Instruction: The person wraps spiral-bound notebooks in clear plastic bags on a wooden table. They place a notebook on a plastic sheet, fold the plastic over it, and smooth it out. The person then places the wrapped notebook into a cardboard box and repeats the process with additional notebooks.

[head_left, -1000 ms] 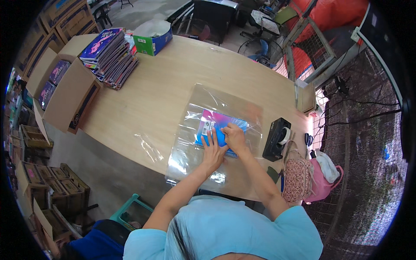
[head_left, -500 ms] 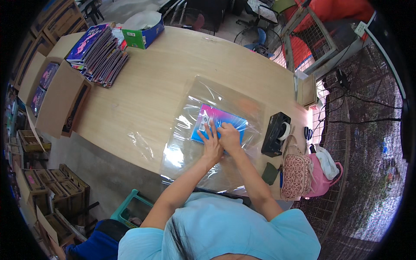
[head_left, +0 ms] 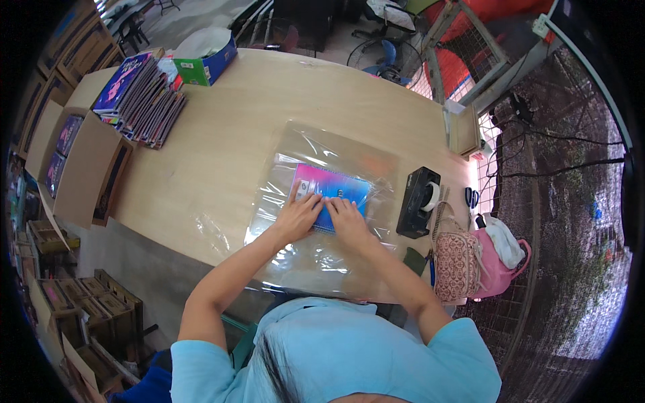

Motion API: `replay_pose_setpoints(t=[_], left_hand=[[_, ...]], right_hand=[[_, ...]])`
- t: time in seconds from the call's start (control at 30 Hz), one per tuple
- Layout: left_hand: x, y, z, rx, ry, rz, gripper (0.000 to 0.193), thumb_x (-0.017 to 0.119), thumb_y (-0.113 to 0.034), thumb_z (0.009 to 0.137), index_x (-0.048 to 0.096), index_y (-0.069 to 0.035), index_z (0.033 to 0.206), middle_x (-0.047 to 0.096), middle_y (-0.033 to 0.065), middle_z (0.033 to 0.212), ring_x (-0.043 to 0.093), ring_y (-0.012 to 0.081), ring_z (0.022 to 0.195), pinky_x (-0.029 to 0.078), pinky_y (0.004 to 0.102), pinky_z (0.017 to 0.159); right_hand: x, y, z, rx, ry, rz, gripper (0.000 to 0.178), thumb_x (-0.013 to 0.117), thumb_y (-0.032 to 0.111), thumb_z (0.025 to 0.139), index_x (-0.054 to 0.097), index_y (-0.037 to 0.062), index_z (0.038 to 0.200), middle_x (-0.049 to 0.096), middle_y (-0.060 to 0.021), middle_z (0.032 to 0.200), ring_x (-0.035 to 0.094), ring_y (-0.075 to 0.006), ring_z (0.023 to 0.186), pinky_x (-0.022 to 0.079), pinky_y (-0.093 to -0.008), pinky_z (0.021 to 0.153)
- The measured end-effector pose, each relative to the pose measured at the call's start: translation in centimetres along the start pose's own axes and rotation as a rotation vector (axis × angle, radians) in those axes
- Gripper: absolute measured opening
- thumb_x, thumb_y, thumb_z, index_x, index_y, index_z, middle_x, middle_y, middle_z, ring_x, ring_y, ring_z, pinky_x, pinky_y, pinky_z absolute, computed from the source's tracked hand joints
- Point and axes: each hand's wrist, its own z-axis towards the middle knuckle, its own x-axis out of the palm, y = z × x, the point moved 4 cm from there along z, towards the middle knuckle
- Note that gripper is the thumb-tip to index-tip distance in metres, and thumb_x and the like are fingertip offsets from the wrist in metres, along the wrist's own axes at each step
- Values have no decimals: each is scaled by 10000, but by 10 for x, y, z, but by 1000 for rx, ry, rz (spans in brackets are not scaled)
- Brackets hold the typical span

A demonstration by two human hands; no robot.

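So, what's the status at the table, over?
Left hand and right hand on pink-blue notebook. Notebook flat, clear plastic sheet around it. Tape dispenser off right, apart from hands.

Place: packing workroom or small workshop, exact kind unclear | table (head_left: 228,144): notebook stack (head_left: 141,101) at far left corner, open carton (head_left: 84,178) of books (head_left: 68,134) at left edge, tape dispenser (head_left: 412,205) near right edge, clear plastic sheet (head_left: 329,142) toward near edge | around: piled cardboard cartons (head_left: 89,55), concrete floor (head_left: 158,250), wire-mesh panel (head_left: 469,52)
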Motion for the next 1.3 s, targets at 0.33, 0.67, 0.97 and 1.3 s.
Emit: replay_pose_setpoints(t=[0.33, 0.67, 0.97, 1.3], left_hand=[[-1, -7, -10, -113, -101, -64, 766, 753, -337, 697, 429, -163, 1369, 400, 13, 1434, 384, 260, 1326, 108, 802, 969], [1, -16, -17, -192, -114, -96, 763, 757, -286, 707, 412, -177, 1379, 376, 8, 1457, 367, 304, 1336, 120, 797, 972], [4, -15, -21, -198, -174, -99, 749, 742, -292, 715, 416, -184, 1381, 399, -1, 1443, 369, 343, 1323, 124, 811, 951], [3, -16, -26, -226, -203, -118, 758, 762, -302, 698, 435, -190, 1373, 420, -20, 1432, 370, 323, 1323, 117, 811, 959]], right_hand=[[-25, -82, -65, -79, -419, -272, 105, 597, 181, 714, 655, 125, 781, 600, -22, 771, 612, -192, 833, 232, -629, 1064], [-9, -191, -180, 1543, -523, 1342, 174, 744, 163, 772, 688, -1, 746, 636, -70, 692, 547, -153, 597, 414, -327, 535], [60, -133, -206, 1460, -970, 1861, 172, 629, 142, 884, 590, 12, 779, 565, -49, 672, 572, -194, 664, 488, -371, 657], [-56, -12, -4, 510, -221, 988, 441, 675, 155, 850, 519, -5, 1231, 664, -146, 766, 631, -246, 611, 494, -341, 558]])
